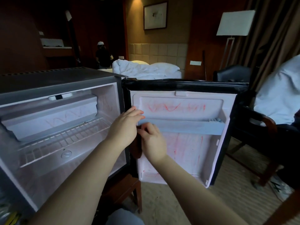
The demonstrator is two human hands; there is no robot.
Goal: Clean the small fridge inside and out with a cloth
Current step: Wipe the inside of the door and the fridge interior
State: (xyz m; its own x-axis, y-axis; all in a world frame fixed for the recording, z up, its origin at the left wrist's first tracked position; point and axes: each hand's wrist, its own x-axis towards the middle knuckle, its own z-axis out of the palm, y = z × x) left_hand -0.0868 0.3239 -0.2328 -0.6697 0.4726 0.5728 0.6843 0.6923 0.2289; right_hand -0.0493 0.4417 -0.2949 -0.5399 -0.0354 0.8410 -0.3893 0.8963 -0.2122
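Head: red-streaked fridge door (186,153); bed (146,69) behind.

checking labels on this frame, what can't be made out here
Head view only:
cloth: mostly hidden between the left hand and right hand; which one grips it cannot be told.
fridge: lower left corner cut off by the frame edge.
door: outer face turned away.
person at the back: small, dim.

Door (181,148) R of fridge (56,80)
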